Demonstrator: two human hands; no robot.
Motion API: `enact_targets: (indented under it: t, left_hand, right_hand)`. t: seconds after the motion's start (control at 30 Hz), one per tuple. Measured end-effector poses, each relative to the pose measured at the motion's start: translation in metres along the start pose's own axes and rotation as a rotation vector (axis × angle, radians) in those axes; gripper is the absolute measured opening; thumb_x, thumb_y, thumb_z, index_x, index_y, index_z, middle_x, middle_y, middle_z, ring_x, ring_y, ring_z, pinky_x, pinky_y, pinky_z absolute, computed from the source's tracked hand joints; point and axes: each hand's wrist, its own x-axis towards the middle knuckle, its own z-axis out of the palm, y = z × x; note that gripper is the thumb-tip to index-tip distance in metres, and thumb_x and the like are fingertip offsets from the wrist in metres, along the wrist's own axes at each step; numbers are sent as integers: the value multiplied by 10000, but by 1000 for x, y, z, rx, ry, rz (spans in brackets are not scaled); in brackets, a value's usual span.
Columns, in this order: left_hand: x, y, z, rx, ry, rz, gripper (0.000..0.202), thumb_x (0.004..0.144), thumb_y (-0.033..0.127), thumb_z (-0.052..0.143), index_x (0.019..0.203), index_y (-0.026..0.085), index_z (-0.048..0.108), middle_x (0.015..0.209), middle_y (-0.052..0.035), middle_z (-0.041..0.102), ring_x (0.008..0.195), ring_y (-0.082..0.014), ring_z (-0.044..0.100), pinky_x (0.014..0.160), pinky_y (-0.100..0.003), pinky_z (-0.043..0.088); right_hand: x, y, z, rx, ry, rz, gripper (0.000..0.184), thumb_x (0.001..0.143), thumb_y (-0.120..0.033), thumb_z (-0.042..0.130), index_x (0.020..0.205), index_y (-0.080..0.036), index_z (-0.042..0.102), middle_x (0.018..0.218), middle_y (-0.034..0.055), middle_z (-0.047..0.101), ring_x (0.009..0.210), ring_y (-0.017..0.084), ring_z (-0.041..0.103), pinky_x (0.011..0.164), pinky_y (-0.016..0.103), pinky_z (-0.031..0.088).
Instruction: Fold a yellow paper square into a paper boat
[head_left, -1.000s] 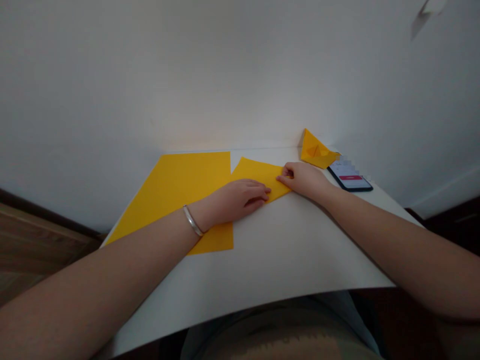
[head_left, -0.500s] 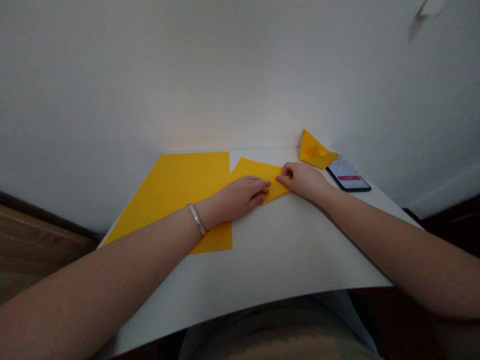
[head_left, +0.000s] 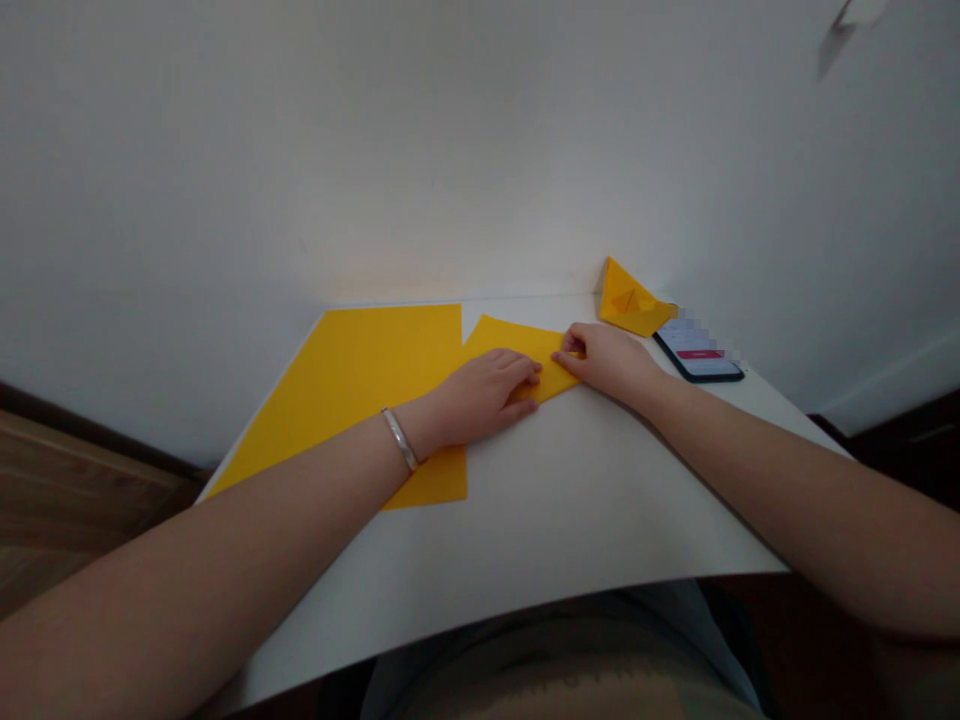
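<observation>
A folded yellow paper point(head_left: 517, 345) lies on the white table point(head_left: 570, 510), partly over a larger flat yellow sheet point(head_left: 360, 385). My left hand point(head_left: 484, 395) rests flat on the folded paper, fingers stretched out and pressing it down; a silver bracelet point(head_left: 399, 439) circles that wrist. My right hand point(head_left: 609, 358) is at the folded paper's right corner, with its fingertips pinched on the edge there.
A finished yellow paper boat point(head_left: 634, 300) stands at the far right by the white wall. A phone point(head_left: 699, 355) with a lit screen lies beside it, near the table's right edge. My lap shows below the near edge of the table.
Almost nothing differs. My left hand has shifted slightly along the folded paper; my right hand stays pinched on the corner.
</observation>
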Motion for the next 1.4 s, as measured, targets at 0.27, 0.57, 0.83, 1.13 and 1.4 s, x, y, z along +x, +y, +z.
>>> enact_targets:
  t: [0.27,0.57,0.83,1.13,1.4]
  left_hand:
    - [-1,0,4,175,-62,7,448,987,341,326,1354,107,436,1368,-104,503,1268,-202,414,1119,-340,252]
    - [-2,0,3,193,-103,-46,473,977,344,320,1390,131,407,1449,-77,440,1291,-215,392,1122,-348,246]
    - [0,-4,1,191,-110,-43,453,969,417,342,1312,166,498,1438,-60,457,1276,-232,407,1113,-371,273]
    - [2,-6,-1,181,-115,-53,510,958,466,367,1378,185,443,1466,-46,427,1293,-234,396,1105,-372,267]
    - [2,-8,1,231,-143,-34,535,975,469,314,1421,185,395,1485,-61,395,1317,-248,373,1111,-394,239]
  right_hand:
    - [-2,-3,-3,-4,7,-2,223,799,-426,559,828,-218,631,821,37,680,680,173,567,538,269,328]
    - [-8,-2,-10,-16,86,-449,145,811,-221,571,843,-197,711,849,61,683,842,201,574,765,315,424]
    - [-30,-17,-26,35,-114,-828,201,872,-213,538,899,-254,734,992,22,722,923,171,620,819,297,455]
    - [-38,-28,-34,-75,-138,-649,218,851,-239,526,912,-267,733,990,14,732,895,191,656,729,287,456]
    - [-39,-28,-34,-146,-126,-724,278,891,-245,483,1022,-291,724,1097,3,713,975,202,647,732,300,443]
